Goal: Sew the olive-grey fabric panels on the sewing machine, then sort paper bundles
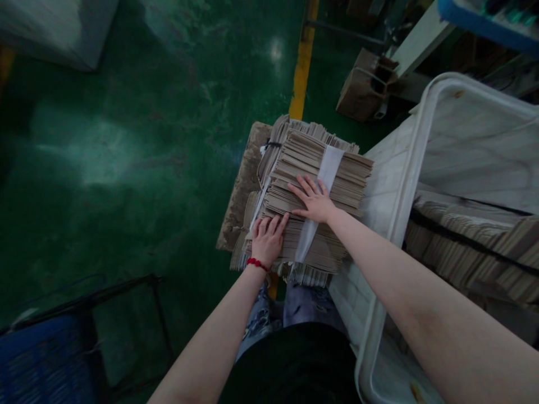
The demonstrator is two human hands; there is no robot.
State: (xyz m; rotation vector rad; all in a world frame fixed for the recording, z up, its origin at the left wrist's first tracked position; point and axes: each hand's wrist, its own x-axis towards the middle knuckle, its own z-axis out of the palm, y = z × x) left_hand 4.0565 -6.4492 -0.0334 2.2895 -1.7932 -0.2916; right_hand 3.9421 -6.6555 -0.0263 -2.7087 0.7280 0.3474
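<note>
Right forearm (400, 264) | right hand (314, 199) and left hand (267, 241) pressing flat, fingers spread, on strapped kraft-paper stack (341, 185) | likely heavy, stiff; best held under both edges

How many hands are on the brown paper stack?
2: the left hand rests on the near part of the brown paper stack, and the right hand lies farther up it, beside the white strap. No others appear hidden.
</note>
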